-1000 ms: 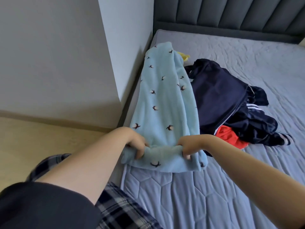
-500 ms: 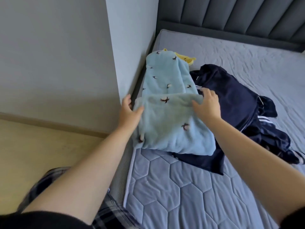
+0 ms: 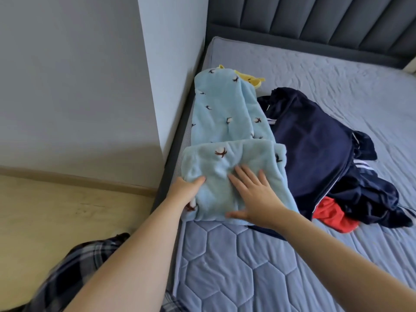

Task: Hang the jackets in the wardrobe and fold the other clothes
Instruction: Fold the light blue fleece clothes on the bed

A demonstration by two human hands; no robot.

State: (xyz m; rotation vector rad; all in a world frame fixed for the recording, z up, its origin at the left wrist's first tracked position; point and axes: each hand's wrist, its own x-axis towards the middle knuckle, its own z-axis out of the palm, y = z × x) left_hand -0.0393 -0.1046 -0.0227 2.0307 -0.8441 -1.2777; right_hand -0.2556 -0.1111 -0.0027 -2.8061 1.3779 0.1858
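A light blue fleece garment (image 3: 227,122) with small dark prints lies along the bed's left edge, its near end folded up over itself. My right hand (image 3: 254,195) lies flat on the folded part with fingers spread. My left hand (image 3: 185,191) holds the fold's left edge, thumb on top and fingers hidden underneath. Beside it on the right lies a dark navy jacket (image 3: 315,145) with white stripes. A red garment (image 3: 331,213) pokes out under the navy pile. A yellow item (image 3: 249,80) shows behind the blue garment.
The grey quilted mattress (image 3: 236,266) stretches toward me and to the right, with a dark padded headboard (image 3: 315,21) at the back. A white wall corner (image 3: 171,75) stands tight against the bed's left side. Wooden floor (image 3: 67,210) lies at left.
The near end of the blue garment was lifted and folded away from me. My hands then came back toward me, and the right one now lies flat on the fold.
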